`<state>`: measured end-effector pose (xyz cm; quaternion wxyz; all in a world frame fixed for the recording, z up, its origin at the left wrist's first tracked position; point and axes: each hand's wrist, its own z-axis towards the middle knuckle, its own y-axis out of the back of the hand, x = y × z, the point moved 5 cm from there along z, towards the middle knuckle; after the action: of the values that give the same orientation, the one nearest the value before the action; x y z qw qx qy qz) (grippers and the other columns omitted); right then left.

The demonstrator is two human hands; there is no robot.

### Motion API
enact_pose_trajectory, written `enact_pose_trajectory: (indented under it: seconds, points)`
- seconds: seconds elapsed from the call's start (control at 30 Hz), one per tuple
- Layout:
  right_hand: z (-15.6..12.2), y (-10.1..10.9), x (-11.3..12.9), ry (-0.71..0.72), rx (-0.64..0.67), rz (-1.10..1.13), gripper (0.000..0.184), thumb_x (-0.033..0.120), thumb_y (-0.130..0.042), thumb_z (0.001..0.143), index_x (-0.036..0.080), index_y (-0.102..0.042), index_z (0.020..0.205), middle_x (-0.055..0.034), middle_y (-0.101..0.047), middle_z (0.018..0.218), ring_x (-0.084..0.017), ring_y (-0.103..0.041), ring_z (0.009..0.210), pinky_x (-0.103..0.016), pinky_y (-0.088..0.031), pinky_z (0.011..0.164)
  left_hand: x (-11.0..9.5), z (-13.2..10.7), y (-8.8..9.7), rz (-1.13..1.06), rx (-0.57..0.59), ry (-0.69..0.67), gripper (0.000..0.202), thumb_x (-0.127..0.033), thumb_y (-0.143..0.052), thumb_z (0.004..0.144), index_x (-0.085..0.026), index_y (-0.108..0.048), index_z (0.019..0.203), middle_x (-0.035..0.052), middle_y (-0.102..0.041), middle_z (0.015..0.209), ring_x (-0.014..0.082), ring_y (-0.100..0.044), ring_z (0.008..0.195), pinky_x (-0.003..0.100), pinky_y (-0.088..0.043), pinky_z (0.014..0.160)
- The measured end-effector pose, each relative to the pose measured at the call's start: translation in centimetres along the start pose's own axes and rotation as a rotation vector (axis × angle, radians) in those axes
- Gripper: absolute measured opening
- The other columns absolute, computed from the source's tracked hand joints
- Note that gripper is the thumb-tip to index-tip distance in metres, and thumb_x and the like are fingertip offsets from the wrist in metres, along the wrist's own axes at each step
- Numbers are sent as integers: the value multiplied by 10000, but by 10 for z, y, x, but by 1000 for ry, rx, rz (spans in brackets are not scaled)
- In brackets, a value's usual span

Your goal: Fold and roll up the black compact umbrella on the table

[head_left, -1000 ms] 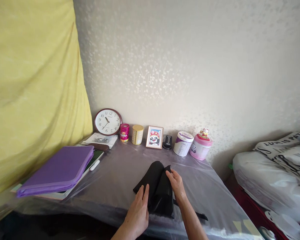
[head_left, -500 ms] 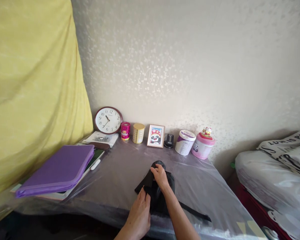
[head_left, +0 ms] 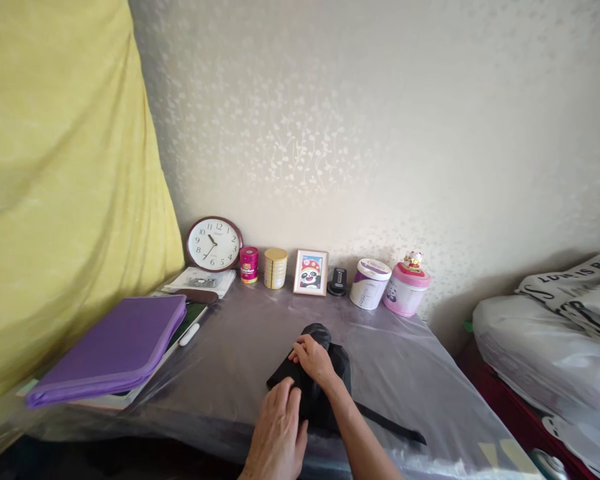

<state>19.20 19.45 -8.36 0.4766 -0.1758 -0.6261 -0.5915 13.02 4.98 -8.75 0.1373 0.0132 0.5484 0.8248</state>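
Observation:
A black cloth bundle [head_left: 325,393] with a trailing black strap [head_left: 395,427] lies on the plastic-covered table [head_left: 240,340] near its front edge. My right hand [head_left: 314,360] rests on top of the bundle with its fingers curled round a fold of the fabric. My left hand [head_left: 279,430] lies flat on the near left part of the cloth, fingers stretched out and pressing down.
A purple zip folder [head_left: 113,350] lies on books at the left. Along the wall stand a round clock [head_left: 214,243], a pink tin [head_left: 249,265], a yellow tin [head_left: 275,268], a framed picture [head_left: 310,272], and two tubs [head_left: 387,285]. Bagged bundles [head_left: 545,347] sit at right. A yellow curtain [head_left: 55,187] hangs at left.
My right hand moved from the cloth's right edge across to its top and closed on a fold. My left hand slid a little nearer along the cloth. The bundle is more compact.

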Motion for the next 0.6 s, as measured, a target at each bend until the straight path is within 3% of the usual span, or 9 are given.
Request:
enact_pose_trajectory:
  seconds: [0.1, 0.17, 0.27, 0.47, 0.6]
  points:
    - [-4, -3, 10, 94, 100, 25, 173, 5, -469, 935, 143, -537, 855, 20, -630, 729, -148, -606, 697, -204, -418, 629, -11, 12, 8, 0, 90, -89, 670, -50, -611, 661, -134, -379, 1284, 142, -267, 1322, 308, -245, 1212, 487, -292, 1003]
    - [-9, -4, 15, 151, 187, 100, 198, 29, -439, 945, 148, -549, 831, 9, -634, 759, -155, -605, 709, -207, -430, 627, -11, 16, 6, 17, 157, -73, 800, -49, -618, 622, -171, -318, 1354, 120, -244, 1351, 305, -197, 1236, 499, -262, 1017]
    - [-23, 0, 23, 274, 254, 237, 176, 123, -418, 966, 158, -582, 914, -2, -633, 797, -169, -601, 735, -227, -447, 662, -7, 17, -1, 43, 223, -22, 841, -30, -599, 613, -180, -292, 1381, 99, -206, 1383, 290, -191, 1241, 455, -251, 1032]
    - [-51, 20, 24, 538, -6, 109, 252, 304, -402, 996, 189, -626, 1007, -47, -597, 953, -217, -520, 964, -306, -387, 870, -4, 17, -8, 85, 364, 21, 823, 24, -510, 647, -101, -201, 1400, 81, -170, 1407, 255, -182, 1244, 364, -228, 1046]
    - [-38, 20, 10, 598, -11, -47, 269, 264, -374, 994, 188, -632, 1003, -51, -591, 1015, -232, -455, 1077, -392, -218, 1006, -3, 20, -11, 54, 404, 36, 864, 19, -494, 624, -60, -123, 1401, 88, -56, 1427, 246, -160, 1252, 327, -205, 1049]
